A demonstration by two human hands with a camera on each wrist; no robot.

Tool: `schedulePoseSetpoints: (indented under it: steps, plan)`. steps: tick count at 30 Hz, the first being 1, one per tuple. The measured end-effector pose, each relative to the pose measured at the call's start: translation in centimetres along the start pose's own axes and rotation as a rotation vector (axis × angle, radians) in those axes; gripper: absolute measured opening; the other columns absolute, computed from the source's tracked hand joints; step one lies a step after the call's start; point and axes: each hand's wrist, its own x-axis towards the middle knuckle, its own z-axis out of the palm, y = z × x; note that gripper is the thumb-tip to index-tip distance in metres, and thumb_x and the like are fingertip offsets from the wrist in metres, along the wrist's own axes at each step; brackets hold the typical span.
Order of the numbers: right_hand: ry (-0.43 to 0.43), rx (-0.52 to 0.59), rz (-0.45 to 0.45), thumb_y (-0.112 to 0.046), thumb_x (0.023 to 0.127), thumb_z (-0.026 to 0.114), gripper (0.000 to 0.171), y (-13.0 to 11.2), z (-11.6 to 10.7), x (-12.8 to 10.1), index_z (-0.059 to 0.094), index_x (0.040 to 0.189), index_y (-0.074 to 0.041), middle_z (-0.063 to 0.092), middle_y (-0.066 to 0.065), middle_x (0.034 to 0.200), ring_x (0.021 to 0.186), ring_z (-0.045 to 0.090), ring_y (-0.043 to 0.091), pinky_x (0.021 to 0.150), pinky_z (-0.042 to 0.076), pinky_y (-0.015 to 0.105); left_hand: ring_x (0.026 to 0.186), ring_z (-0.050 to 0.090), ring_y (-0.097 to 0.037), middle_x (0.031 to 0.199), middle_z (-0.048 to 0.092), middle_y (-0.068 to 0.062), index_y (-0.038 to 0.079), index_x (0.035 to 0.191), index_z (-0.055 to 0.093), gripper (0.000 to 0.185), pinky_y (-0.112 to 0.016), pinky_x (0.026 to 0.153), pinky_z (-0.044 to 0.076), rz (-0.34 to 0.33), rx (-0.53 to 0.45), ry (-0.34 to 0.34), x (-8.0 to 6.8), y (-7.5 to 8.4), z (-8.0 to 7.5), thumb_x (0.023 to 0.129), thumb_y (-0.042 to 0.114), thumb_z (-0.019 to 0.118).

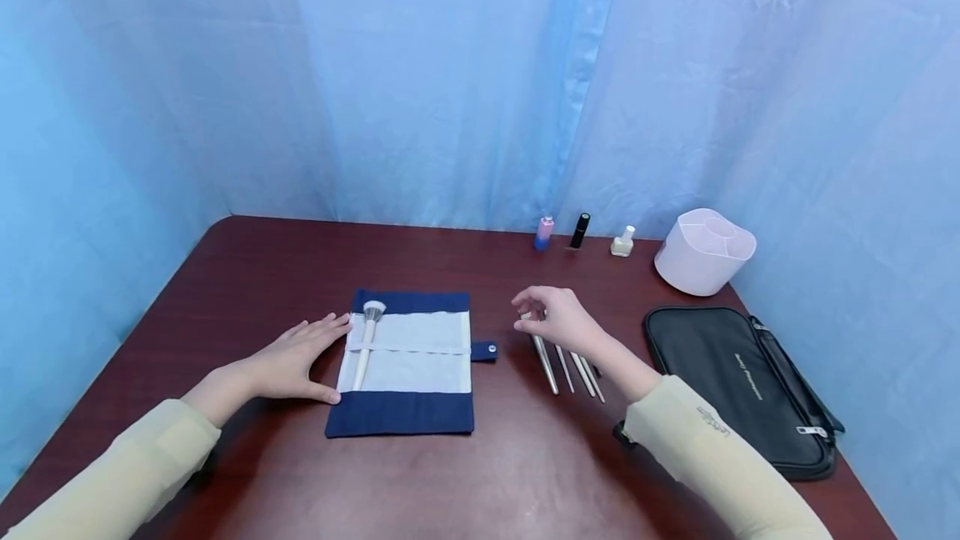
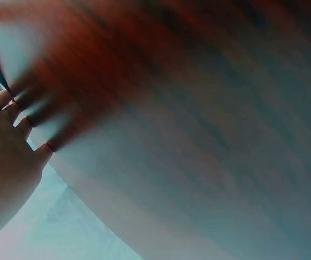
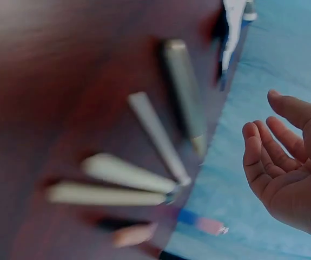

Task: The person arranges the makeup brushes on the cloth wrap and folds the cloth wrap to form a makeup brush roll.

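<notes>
L hand (image 1: 296,361) flat by brush roll (image 1: 408,361); R hand (image 1: 558,319) above brushes (image 1: 566,369).

Dark-red table (image 1: 247,273): brush roll (image 1: 405,365), loose brushes (image 1: 570,369), pouch (image 1: 738,382), organizer (image 1: 701,252).

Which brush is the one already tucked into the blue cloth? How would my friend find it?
Look at the dark red table, then at the blue roll-up cloth lying open in its middle, beside the left hand. Under its pale strap, at the left edge, sits one white-handled brush with a big fluffy head. The other brushes lie loose under the right hand.
</notes>
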Motion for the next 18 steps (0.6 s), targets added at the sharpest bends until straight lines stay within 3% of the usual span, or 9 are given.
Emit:
schedulePoseSetpoints:
  steps: [3,12,18]
  plan:
    - [0.024,-0.042,0.007,-0.014,0.079,0.076,0.027,1.0,0.3,-0.8,0.068,0.103,-0.005,0.065,0.000,0.080,0.069,0.056,0.010,0.061,0.048,0.025,0.142,0.019,-0.036,0.156,0.023,-0.012,0.007,0.149,0.026,0.112,-0.059,0.111,0.015,-0.002,0.000,0.001,0.0,-0.1,0.0,0.067,0.074,0.064]
    - [0.079,-0.128,-0.050,-0.006,0.072,0.079,0.025,2.3,1.5,-1.4,0.067,0.093,-0.001,0.064,0.007,0.075,0.064,0.059,0.013,0.058,0.048,0.023,0.141,0.021,-0.038,0.155,0.025,-0.013,0.006,0.148,0.028,0.110,-0.060,0.110,0.016,0.005,-0.005,0.018,-0.3,0.1,-0.1,0.068,0.070,0.067]
    - [0.076,-0.152,0.017,-0.007,0.071,0.080,0.027,1.9,2.0,-1.3,0.068,0.095,-0.004,0.063,0.005,0.077,0.068,0.059,0.014,0.058,0.048,0.028,0.142,0.020,-0.037,0.155,0.024,-0.013,0.006,0.149,0.027,0.109,-0.060,0.111,0.015,-0.002,-0.004,0.007,-0.2,0.2,-0.2,0.069,0.070,0.066]
